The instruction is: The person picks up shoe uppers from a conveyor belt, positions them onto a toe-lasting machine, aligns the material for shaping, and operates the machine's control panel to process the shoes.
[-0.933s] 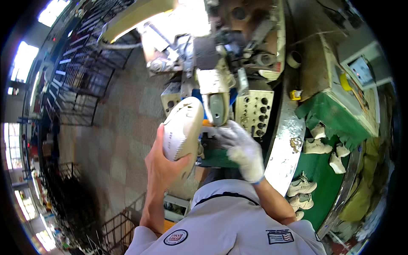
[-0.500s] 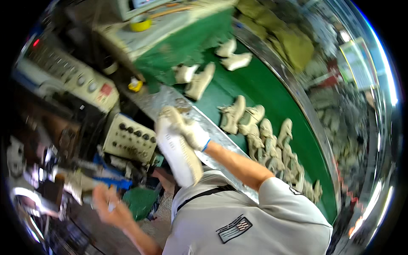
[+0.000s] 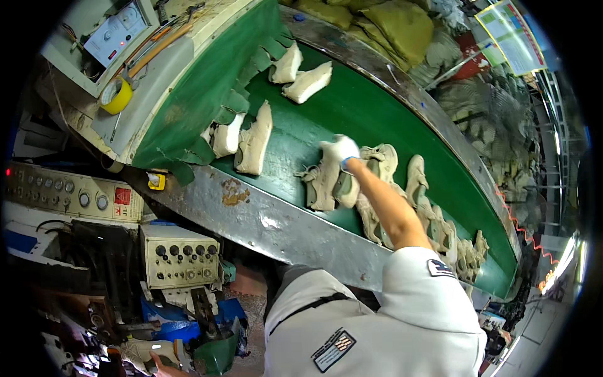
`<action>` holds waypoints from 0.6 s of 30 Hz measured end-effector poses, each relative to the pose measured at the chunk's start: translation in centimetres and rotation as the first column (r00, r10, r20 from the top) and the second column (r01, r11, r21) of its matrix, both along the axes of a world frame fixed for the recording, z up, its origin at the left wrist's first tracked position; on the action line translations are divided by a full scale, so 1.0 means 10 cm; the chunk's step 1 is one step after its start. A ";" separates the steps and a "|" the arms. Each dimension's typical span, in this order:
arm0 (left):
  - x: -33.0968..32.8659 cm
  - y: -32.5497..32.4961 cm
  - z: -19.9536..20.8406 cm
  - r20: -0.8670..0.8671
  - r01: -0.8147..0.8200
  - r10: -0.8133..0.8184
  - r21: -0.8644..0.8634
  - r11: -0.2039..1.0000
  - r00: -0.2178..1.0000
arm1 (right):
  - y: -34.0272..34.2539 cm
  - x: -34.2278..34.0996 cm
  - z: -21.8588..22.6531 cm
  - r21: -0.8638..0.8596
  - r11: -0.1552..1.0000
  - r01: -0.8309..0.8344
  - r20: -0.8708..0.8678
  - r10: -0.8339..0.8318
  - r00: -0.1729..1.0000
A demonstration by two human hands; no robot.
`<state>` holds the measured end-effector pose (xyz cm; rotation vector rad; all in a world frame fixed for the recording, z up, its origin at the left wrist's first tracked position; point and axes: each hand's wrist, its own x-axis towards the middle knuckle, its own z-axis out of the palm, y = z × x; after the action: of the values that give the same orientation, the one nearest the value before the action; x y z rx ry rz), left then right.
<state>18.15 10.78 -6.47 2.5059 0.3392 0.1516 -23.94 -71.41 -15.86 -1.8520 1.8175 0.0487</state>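
Observation:
My right hand (image 3: pixel 341 149), in a white glove with a blue cuff, reaches over the green conveyor belt (image 3: pixel 286 164). It is closed round the upper end of a beige shoe (image 3: pixel 323 183); its fingertips are partly hidden. Another shoe (image 3: pixel 347 190) stands close against that one. At the lower left, my bare left hand (image 3: pixel 166 367) is at a beige shoe (image 3: pixel 149 353) beside the machine. A thumb or finger presses the shoe's side, and the rest of the hand is mostly out of sight.
Several beige shoes (image 3: pixel 433 220) crowd the belt to the right; two pairs stand farther left. A metal ledge (image 3: pixel 276 229) edges the belt's near side. Control boxes (image 3: pixel 182 259) stand at left. Yellow tape (image 3: pixel 116 95) and tools lie on the bench. Sacks (image 3: pixel 396 28) are piled beyond the belt.
My right hand has moved from the ledge out over the belt; the white-soled shoe it held is no longer in front of me. My left hand has moved down to the shoe by the machine.

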 end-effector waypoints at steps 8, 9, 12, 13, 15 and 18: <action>-0.31 -0.32 0.38 0.208 -0.167 0.205 -0.189 0.968 0.956 | 0.52 2.43 -1.19 0.251 0.910 0.331 0.321 -0.400 0.858; -0.28 -0.38 0.40 0.188 -0.120 0.150 -0.160 0.980 0.971 | 0.48 2.31 -1.44 0.167 0.916 0.365 0.404 -0.401 0.822; -0.32 -0.30 0.43 0.142 0.060 -0.068 0.054 0.997 0.988 | 0.44 1.94 -1.71 0.303 0.929 0.211 0.720 -0.369 0.588; -0.44 -0.29 0.46 0.146 0.101 -0.114 0.092 0.991 0.983 | 0.66 1.82 -1.56 0.410 0.895 0.178 0.771 -0.444 0.456; -0.51 -0.75 0.62 0.173 0.045 -0.026 -0.107 0.993 0.985 | 1.10 1.41 -1.05 0.659 0.746 -0.090 0.739 -0.621 0.262; -0.61 -0.79 0.74 0.127 -0.003 0.049 -0.339 0.941 0.991 | 1.99 1.08 -0.37 0.709 0.546 -0.445 0.670 -0.719 0.185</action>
<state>12.08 2.85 0.95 2.1397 0.3136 0.2493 -13.14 -51.49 -19.55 -0.4823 0.6457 -0.2860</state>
